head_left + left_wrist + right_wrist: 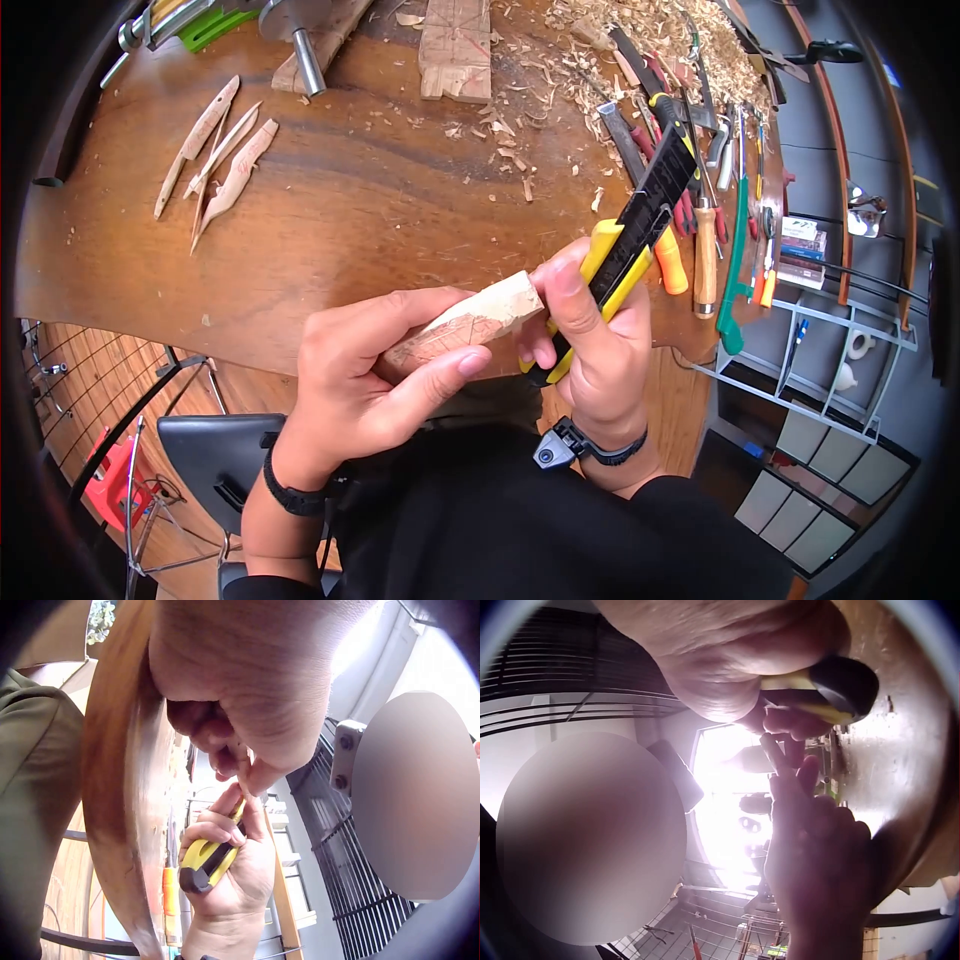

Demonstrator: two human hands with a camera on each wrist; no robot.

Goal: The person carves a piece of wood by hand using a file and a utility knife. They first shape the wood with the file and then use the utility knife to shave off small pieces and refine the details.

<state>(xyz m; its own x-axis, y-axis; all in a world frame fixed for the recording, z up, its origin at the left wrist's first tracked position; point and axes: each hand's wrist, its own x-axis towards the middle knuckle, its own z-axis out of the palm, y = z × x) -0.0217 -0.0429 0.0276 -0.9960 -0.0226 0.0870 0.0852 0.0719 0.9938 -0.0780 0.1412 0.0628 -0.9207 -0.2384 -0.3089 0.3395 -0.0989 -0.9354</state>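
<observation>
My left hand [350,375] grips a small pale wood block [475,318] over the near edge of the table, thumb along its near side. Reddish wood and drawn lines show on the block's upper face. In my right hand [610,365] is a yellow and black utility knife [627,262], its broad dark blade [664,178] pointing up and to the right, away from the block. The right thumb and fingertips are right at the block's right end. The left wrist view shows the knife's black butt end [196,880] below the right palm; the left hand mostly hides the block there.
Several thin carved wood pieces [232,180] lie at the table's left. A larger wood board [456,50] and a metal clamp [300,45] stand at the back. Wood shavings [570,60] cover the back right, near chisels and a wooden-handled tool [705,260] and a green-handled tool [735,270].
</observation>
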